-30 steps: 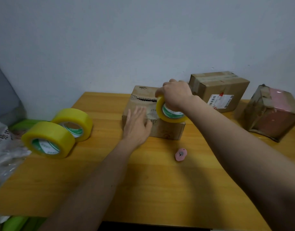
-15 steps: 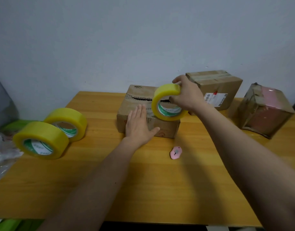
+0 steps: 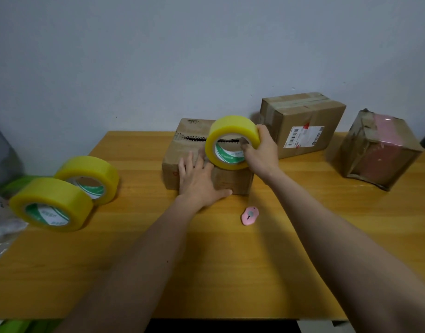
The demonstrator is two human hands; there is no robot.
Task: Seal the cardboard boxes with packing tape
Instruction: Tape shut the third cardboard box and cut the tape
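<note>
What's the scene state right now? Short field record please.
left hand: flat on the front of the open box
right hand: grips a tape roll above that box
box seam: jagged gap on top, not yet taped
spare rolls: two, on the table at left
cutter: pink, on the table near the box
other boxes: labelled box and wrapped box, at right

A small pink cutter [image 3: 249, 215] lay on the wooden table [image 3: 230, 272]. Crinkly plastic [image 3: 1, 227] sat at its left edge.
</note>
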